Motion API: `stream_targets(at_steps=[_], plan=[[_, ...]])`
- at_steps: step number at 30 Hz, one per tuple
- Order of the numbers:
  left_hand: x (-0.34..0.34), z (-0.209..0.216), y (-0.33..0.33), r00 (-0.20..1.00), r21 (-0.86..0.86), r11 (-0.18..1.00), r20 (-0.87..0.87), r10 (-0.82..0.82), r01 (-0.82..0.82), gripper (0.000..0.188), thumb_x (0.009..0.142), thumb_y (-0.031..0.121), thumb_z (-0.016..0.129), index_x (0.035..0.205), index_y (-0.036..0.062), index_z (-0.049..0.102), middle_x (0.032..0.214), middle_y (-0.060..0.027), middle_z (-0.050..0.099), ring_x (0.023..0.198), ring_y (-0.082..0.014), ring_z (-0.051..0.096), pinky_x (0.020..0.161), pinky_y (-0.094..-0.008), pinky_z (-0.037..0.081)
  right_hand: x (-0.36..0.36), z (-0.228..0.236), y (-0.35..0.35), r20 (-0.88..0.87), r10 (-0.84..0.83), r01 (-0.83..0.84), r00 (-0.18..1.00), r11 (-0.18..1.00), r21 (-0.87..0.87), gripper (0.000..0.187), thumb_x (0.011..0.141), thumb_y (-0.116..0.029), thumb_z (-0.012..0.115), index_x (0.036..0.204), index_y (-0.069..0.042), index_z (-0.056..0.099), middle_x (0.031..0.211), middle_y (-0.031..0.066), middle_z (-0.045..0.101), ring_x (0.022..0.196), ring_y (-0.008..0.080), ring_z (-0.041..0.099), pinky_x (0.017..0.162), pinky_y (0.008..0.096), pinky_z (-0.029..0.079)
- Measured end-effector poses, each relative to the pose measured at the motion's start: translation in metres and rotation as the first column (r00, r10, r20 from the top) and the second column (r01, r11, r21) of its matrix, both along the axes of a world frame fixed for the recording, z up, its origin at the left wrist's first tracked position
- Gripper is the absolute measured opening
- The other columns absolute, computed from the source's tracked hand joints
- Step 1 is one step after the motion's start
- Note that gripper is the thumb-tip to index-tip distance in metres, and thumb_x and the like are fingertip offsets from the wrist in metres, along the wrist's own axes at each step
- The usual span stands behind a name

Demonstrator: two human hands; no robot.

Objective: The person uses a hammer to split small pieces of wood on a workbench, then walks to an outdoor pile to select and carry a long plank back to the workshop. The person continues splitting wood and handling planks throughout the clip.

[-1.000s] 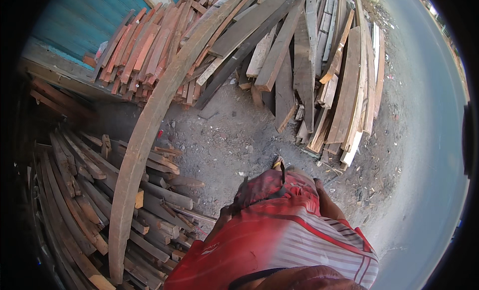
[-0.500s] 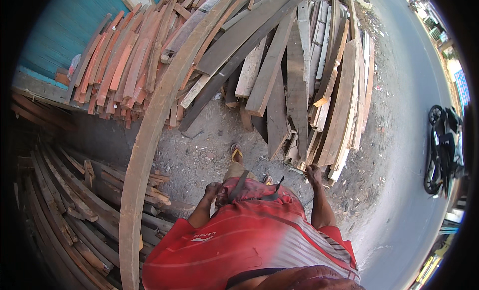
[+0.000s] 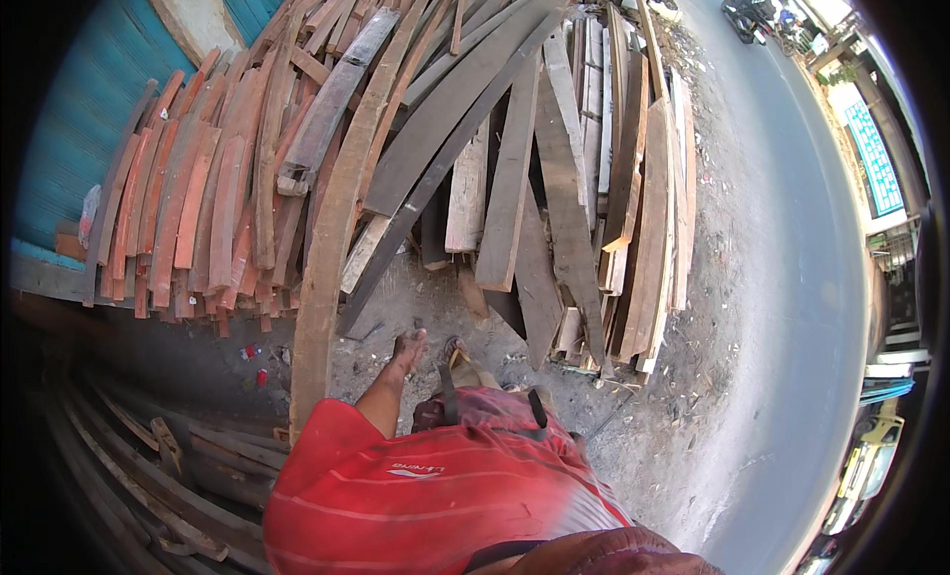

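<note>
My left hand (image 3: 408, 350) reaches forward past my waist, over the dirt in front of the wood pile. Its fingers look loosely apart and nothing shows in them. The nearest things to it are a dark narrow board (image 3: 421, 194) and a long brown plank (image 3: 341, 214), which slants down from the pile to beside my left sleeve. A wide grey plank (image 3: 508, 199) lies further right with its cut end toward me. My right hand cannot be made out; my red shirt hides that side.
Reddish beams (image 3: 203, 194) are stacked at the left by a blue wall (image 3: 79, 144). Dark curved-looking timbers (image 3: 139, 476) lie at the lower left. More planks (image 3: 648, 229) reach the roadside. A paved road (image 3: 782, 258) runs along the right, with a motorcycle (image 3: 749, 13) at its far end.
My left hand has moved forward from beside my waist. My right hand, earlier near the plank ends, has gone from sight. The view has shifted, and the motorcycle appears farther up the road.
</note>
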State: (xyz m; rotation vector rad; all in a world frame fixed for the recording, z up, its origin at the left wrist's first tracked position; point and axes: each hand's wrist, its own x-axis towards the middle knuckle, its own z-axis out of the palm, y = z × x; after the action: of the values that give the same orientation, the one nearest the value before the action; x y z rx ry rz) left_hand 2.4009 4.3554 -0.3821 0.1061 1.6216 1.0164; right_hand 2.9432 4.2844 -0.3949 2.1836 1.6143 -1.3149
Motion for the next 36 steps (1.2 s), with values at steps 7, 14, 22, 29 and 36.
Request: stream_targets(at_steps=[7, 14, 22, 29, 36], plan=[[0.007, -0.063, -0.035, 0.836, -0.104, 0.891, -0.314, -0.451, 0.442, 0.027, 0.089, 0.03, 0.06, 0.1, 0.0051, 0.059, 0.083, -0.0049, 0.063, 0.074, -0.0185, 0.062, 0.063, -0.0312, 0.05, -0.07, 0.075, 0.074, -0.4, -0.572, 0.583, 0.716, 0.805, -0.109, 0.038, 0.091, -0.029, 0.055, 0.11, 0.004, 0.054, 0.092, 0.0138, 0.064, 0.076, 0.0223, 0.066, 0.06, 0.0318, 0.051], [0.017, 0.012, -0.066, 0.989, -0.221, 0.964, 0.059, -0.136, 0.146, 0.016, 0.092, 0.024, 0.052, 0.097, 0.0116, 0.062, 0.083, -0.0045, 0.065, 0.069, -0.0199, 0.061, 0.058, -0.0319, 0.049, -0.106, 0.078, 0.079, -0.457, -0.521, 0.547, 0.721, 0.832, -0.087, 0.039, 0.091, -0.028, 0.055, 0.111, 0.005, 0.054, 0.089, 0.0118, 0.064, 0.076, 0.019, 0.065, 0.061, 0.0295, 0.049], [-0.002, 0.01, -0.102, 0.985, -0.255, 0.956, 0.13, -0.118, 0.148, 0.018, 0.088, 0.019, 0.057, 0.102, 0.0092, 0.059, 0.086, -0.0051, 0.062, 0.079, -0.0211, 0.063, 0.067, -0.0316, 0.054, -0.086, 0.027, -0.008, -0.106, -0.234, 0.237, 0.966, 0.971, 0.015, 0.044, 0.077, -0.04, 0.059, 0.092, 0.0, 0.07, 0.089, 0.0232, 0.067, 0.087, 0.0326, 0.067, 0.079, 0.0389, 0.05], [0.041, 0.09, -0.083, 0.805, -0.427, 0.801, -0.235, -0.546, 0.419, 0.033, 0.091, 0.026, 0.058, 0.11, -0.0004, 0.059, 0.096, -0.0102, 0.065, 0.082, -0.0223, 0.064, 0.067, -0.0343, 0.053, -0.074, 0.013, -0.025, -0.243, -0.518, 0.509, 0.82, 0.854, -0.105, 0.034, 0.084, -0.027, 0.058, 0.093, 0.005, 0.065, 0.078, 0.0147, 0.066, 0.069, 0.0229, 0.066, 0.062, 0.0353, 0.052], [0.036, 0.061, -0.068, 0.922, -0.24, 0.902, -0.06, -0.382, 0.358, 0.043, 0.09, 0.029, 0.059, 0.116, -0.0049, 0.052, 0.11, -0.017, 0.063, 0.096, -0.0281, 0.064, 0.08, -0.0372, 0.052, -0.077, 0.001, -0.002, -0.345, -0.586, 0.604, 0.733, 0.794, -0.065, 0.032, 0.088, -0.024, 0.056, 0.097, 0.006, 0.062, 0.077, 0.0124, 0.065, 0.065, 0.0198, 0.066, 0.055, 0.0317, 0.051]])
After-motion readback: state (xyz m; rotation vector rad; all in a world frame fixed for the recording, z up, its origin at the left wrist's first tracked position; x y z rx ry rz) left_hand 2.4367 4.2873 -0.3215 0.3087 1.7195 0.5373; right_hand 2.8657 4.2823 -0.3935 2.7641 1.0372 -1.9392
